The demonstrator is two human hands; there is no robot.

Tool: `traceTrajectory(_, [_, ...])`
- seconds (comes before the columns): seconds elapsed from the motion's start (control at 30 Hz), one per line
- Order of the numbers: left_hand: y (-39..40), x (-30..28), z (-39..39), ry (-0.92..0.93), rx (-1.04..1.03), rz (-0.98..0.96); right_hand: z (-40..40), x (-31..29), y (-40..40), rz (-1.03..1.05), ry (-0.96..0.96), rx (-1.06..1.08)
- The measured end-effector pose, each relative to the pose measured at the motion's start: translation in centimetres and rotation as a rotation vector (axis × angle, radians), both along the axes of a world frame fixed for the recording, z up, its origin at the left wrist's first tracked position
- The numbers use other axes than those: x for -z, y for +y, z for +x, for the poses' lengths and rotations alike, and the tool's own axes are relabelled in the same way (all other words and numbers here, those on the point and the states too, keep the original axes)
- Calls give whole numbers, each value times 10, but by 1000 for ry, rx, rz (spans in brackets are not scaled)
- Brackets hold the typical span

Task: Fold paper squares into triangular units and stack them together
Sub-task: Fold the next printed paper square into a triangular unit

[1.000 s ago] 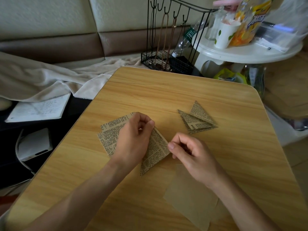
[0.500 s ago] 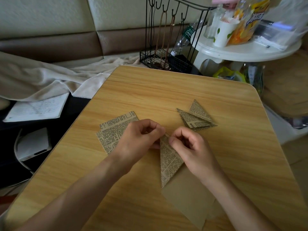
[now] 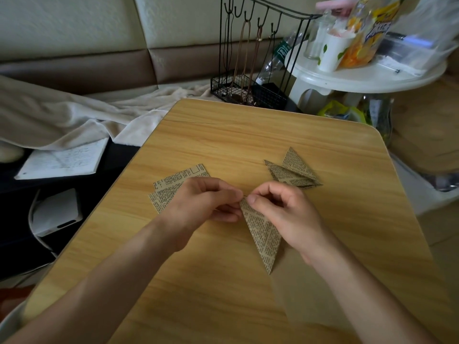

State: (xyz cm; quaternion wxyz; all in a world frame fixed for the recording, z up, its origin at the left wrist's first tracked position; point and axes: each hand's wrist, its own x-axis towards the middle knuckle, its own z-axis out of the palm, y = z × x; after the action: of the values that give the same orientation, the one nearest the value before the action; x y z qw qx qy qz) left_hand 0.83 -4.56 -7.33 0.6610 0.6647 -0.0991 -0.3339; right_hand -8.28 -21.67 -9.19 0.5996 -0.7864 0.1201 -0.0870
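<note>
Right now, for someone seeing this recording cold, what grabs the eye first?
At the centre of the light wooden table, the left hand and right hand pinch the top corner of a newsprint-patterned folded paper triangle, which points down toward the person. To its far right lie the finished newsprint triangular units, overlapping; flat newsprint paper squares sit partly under the left hand.

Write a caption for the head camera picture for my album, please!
Both hands, left hand and right hand, pinch a newsprint triangle over the wooden table.
</note>
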Motion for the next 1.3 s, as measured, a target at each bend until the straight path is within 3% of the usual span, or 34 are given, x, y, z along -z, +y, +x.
traceTrajectory(0.27, [12,-6,12,62,-89,-52,-4,-9,-18,131,54,69])
traceTrajectory(0.5, [11,-3,10,48,-135,-56,-1,-9,-16,35,18,66])
traceTrajectory(0.83, [10,-7,3,-278,-2,73,-2,-19,-13,-260,-40,-7])
traceTrajectory(1.03, [0,-4,-10,-321,-34,74,2,-17,2,-310,-88,-4])
traceTrajectory(1.3, [2,-4,-1,-276,-109,115,4,-9,-9,-158,-38,95])
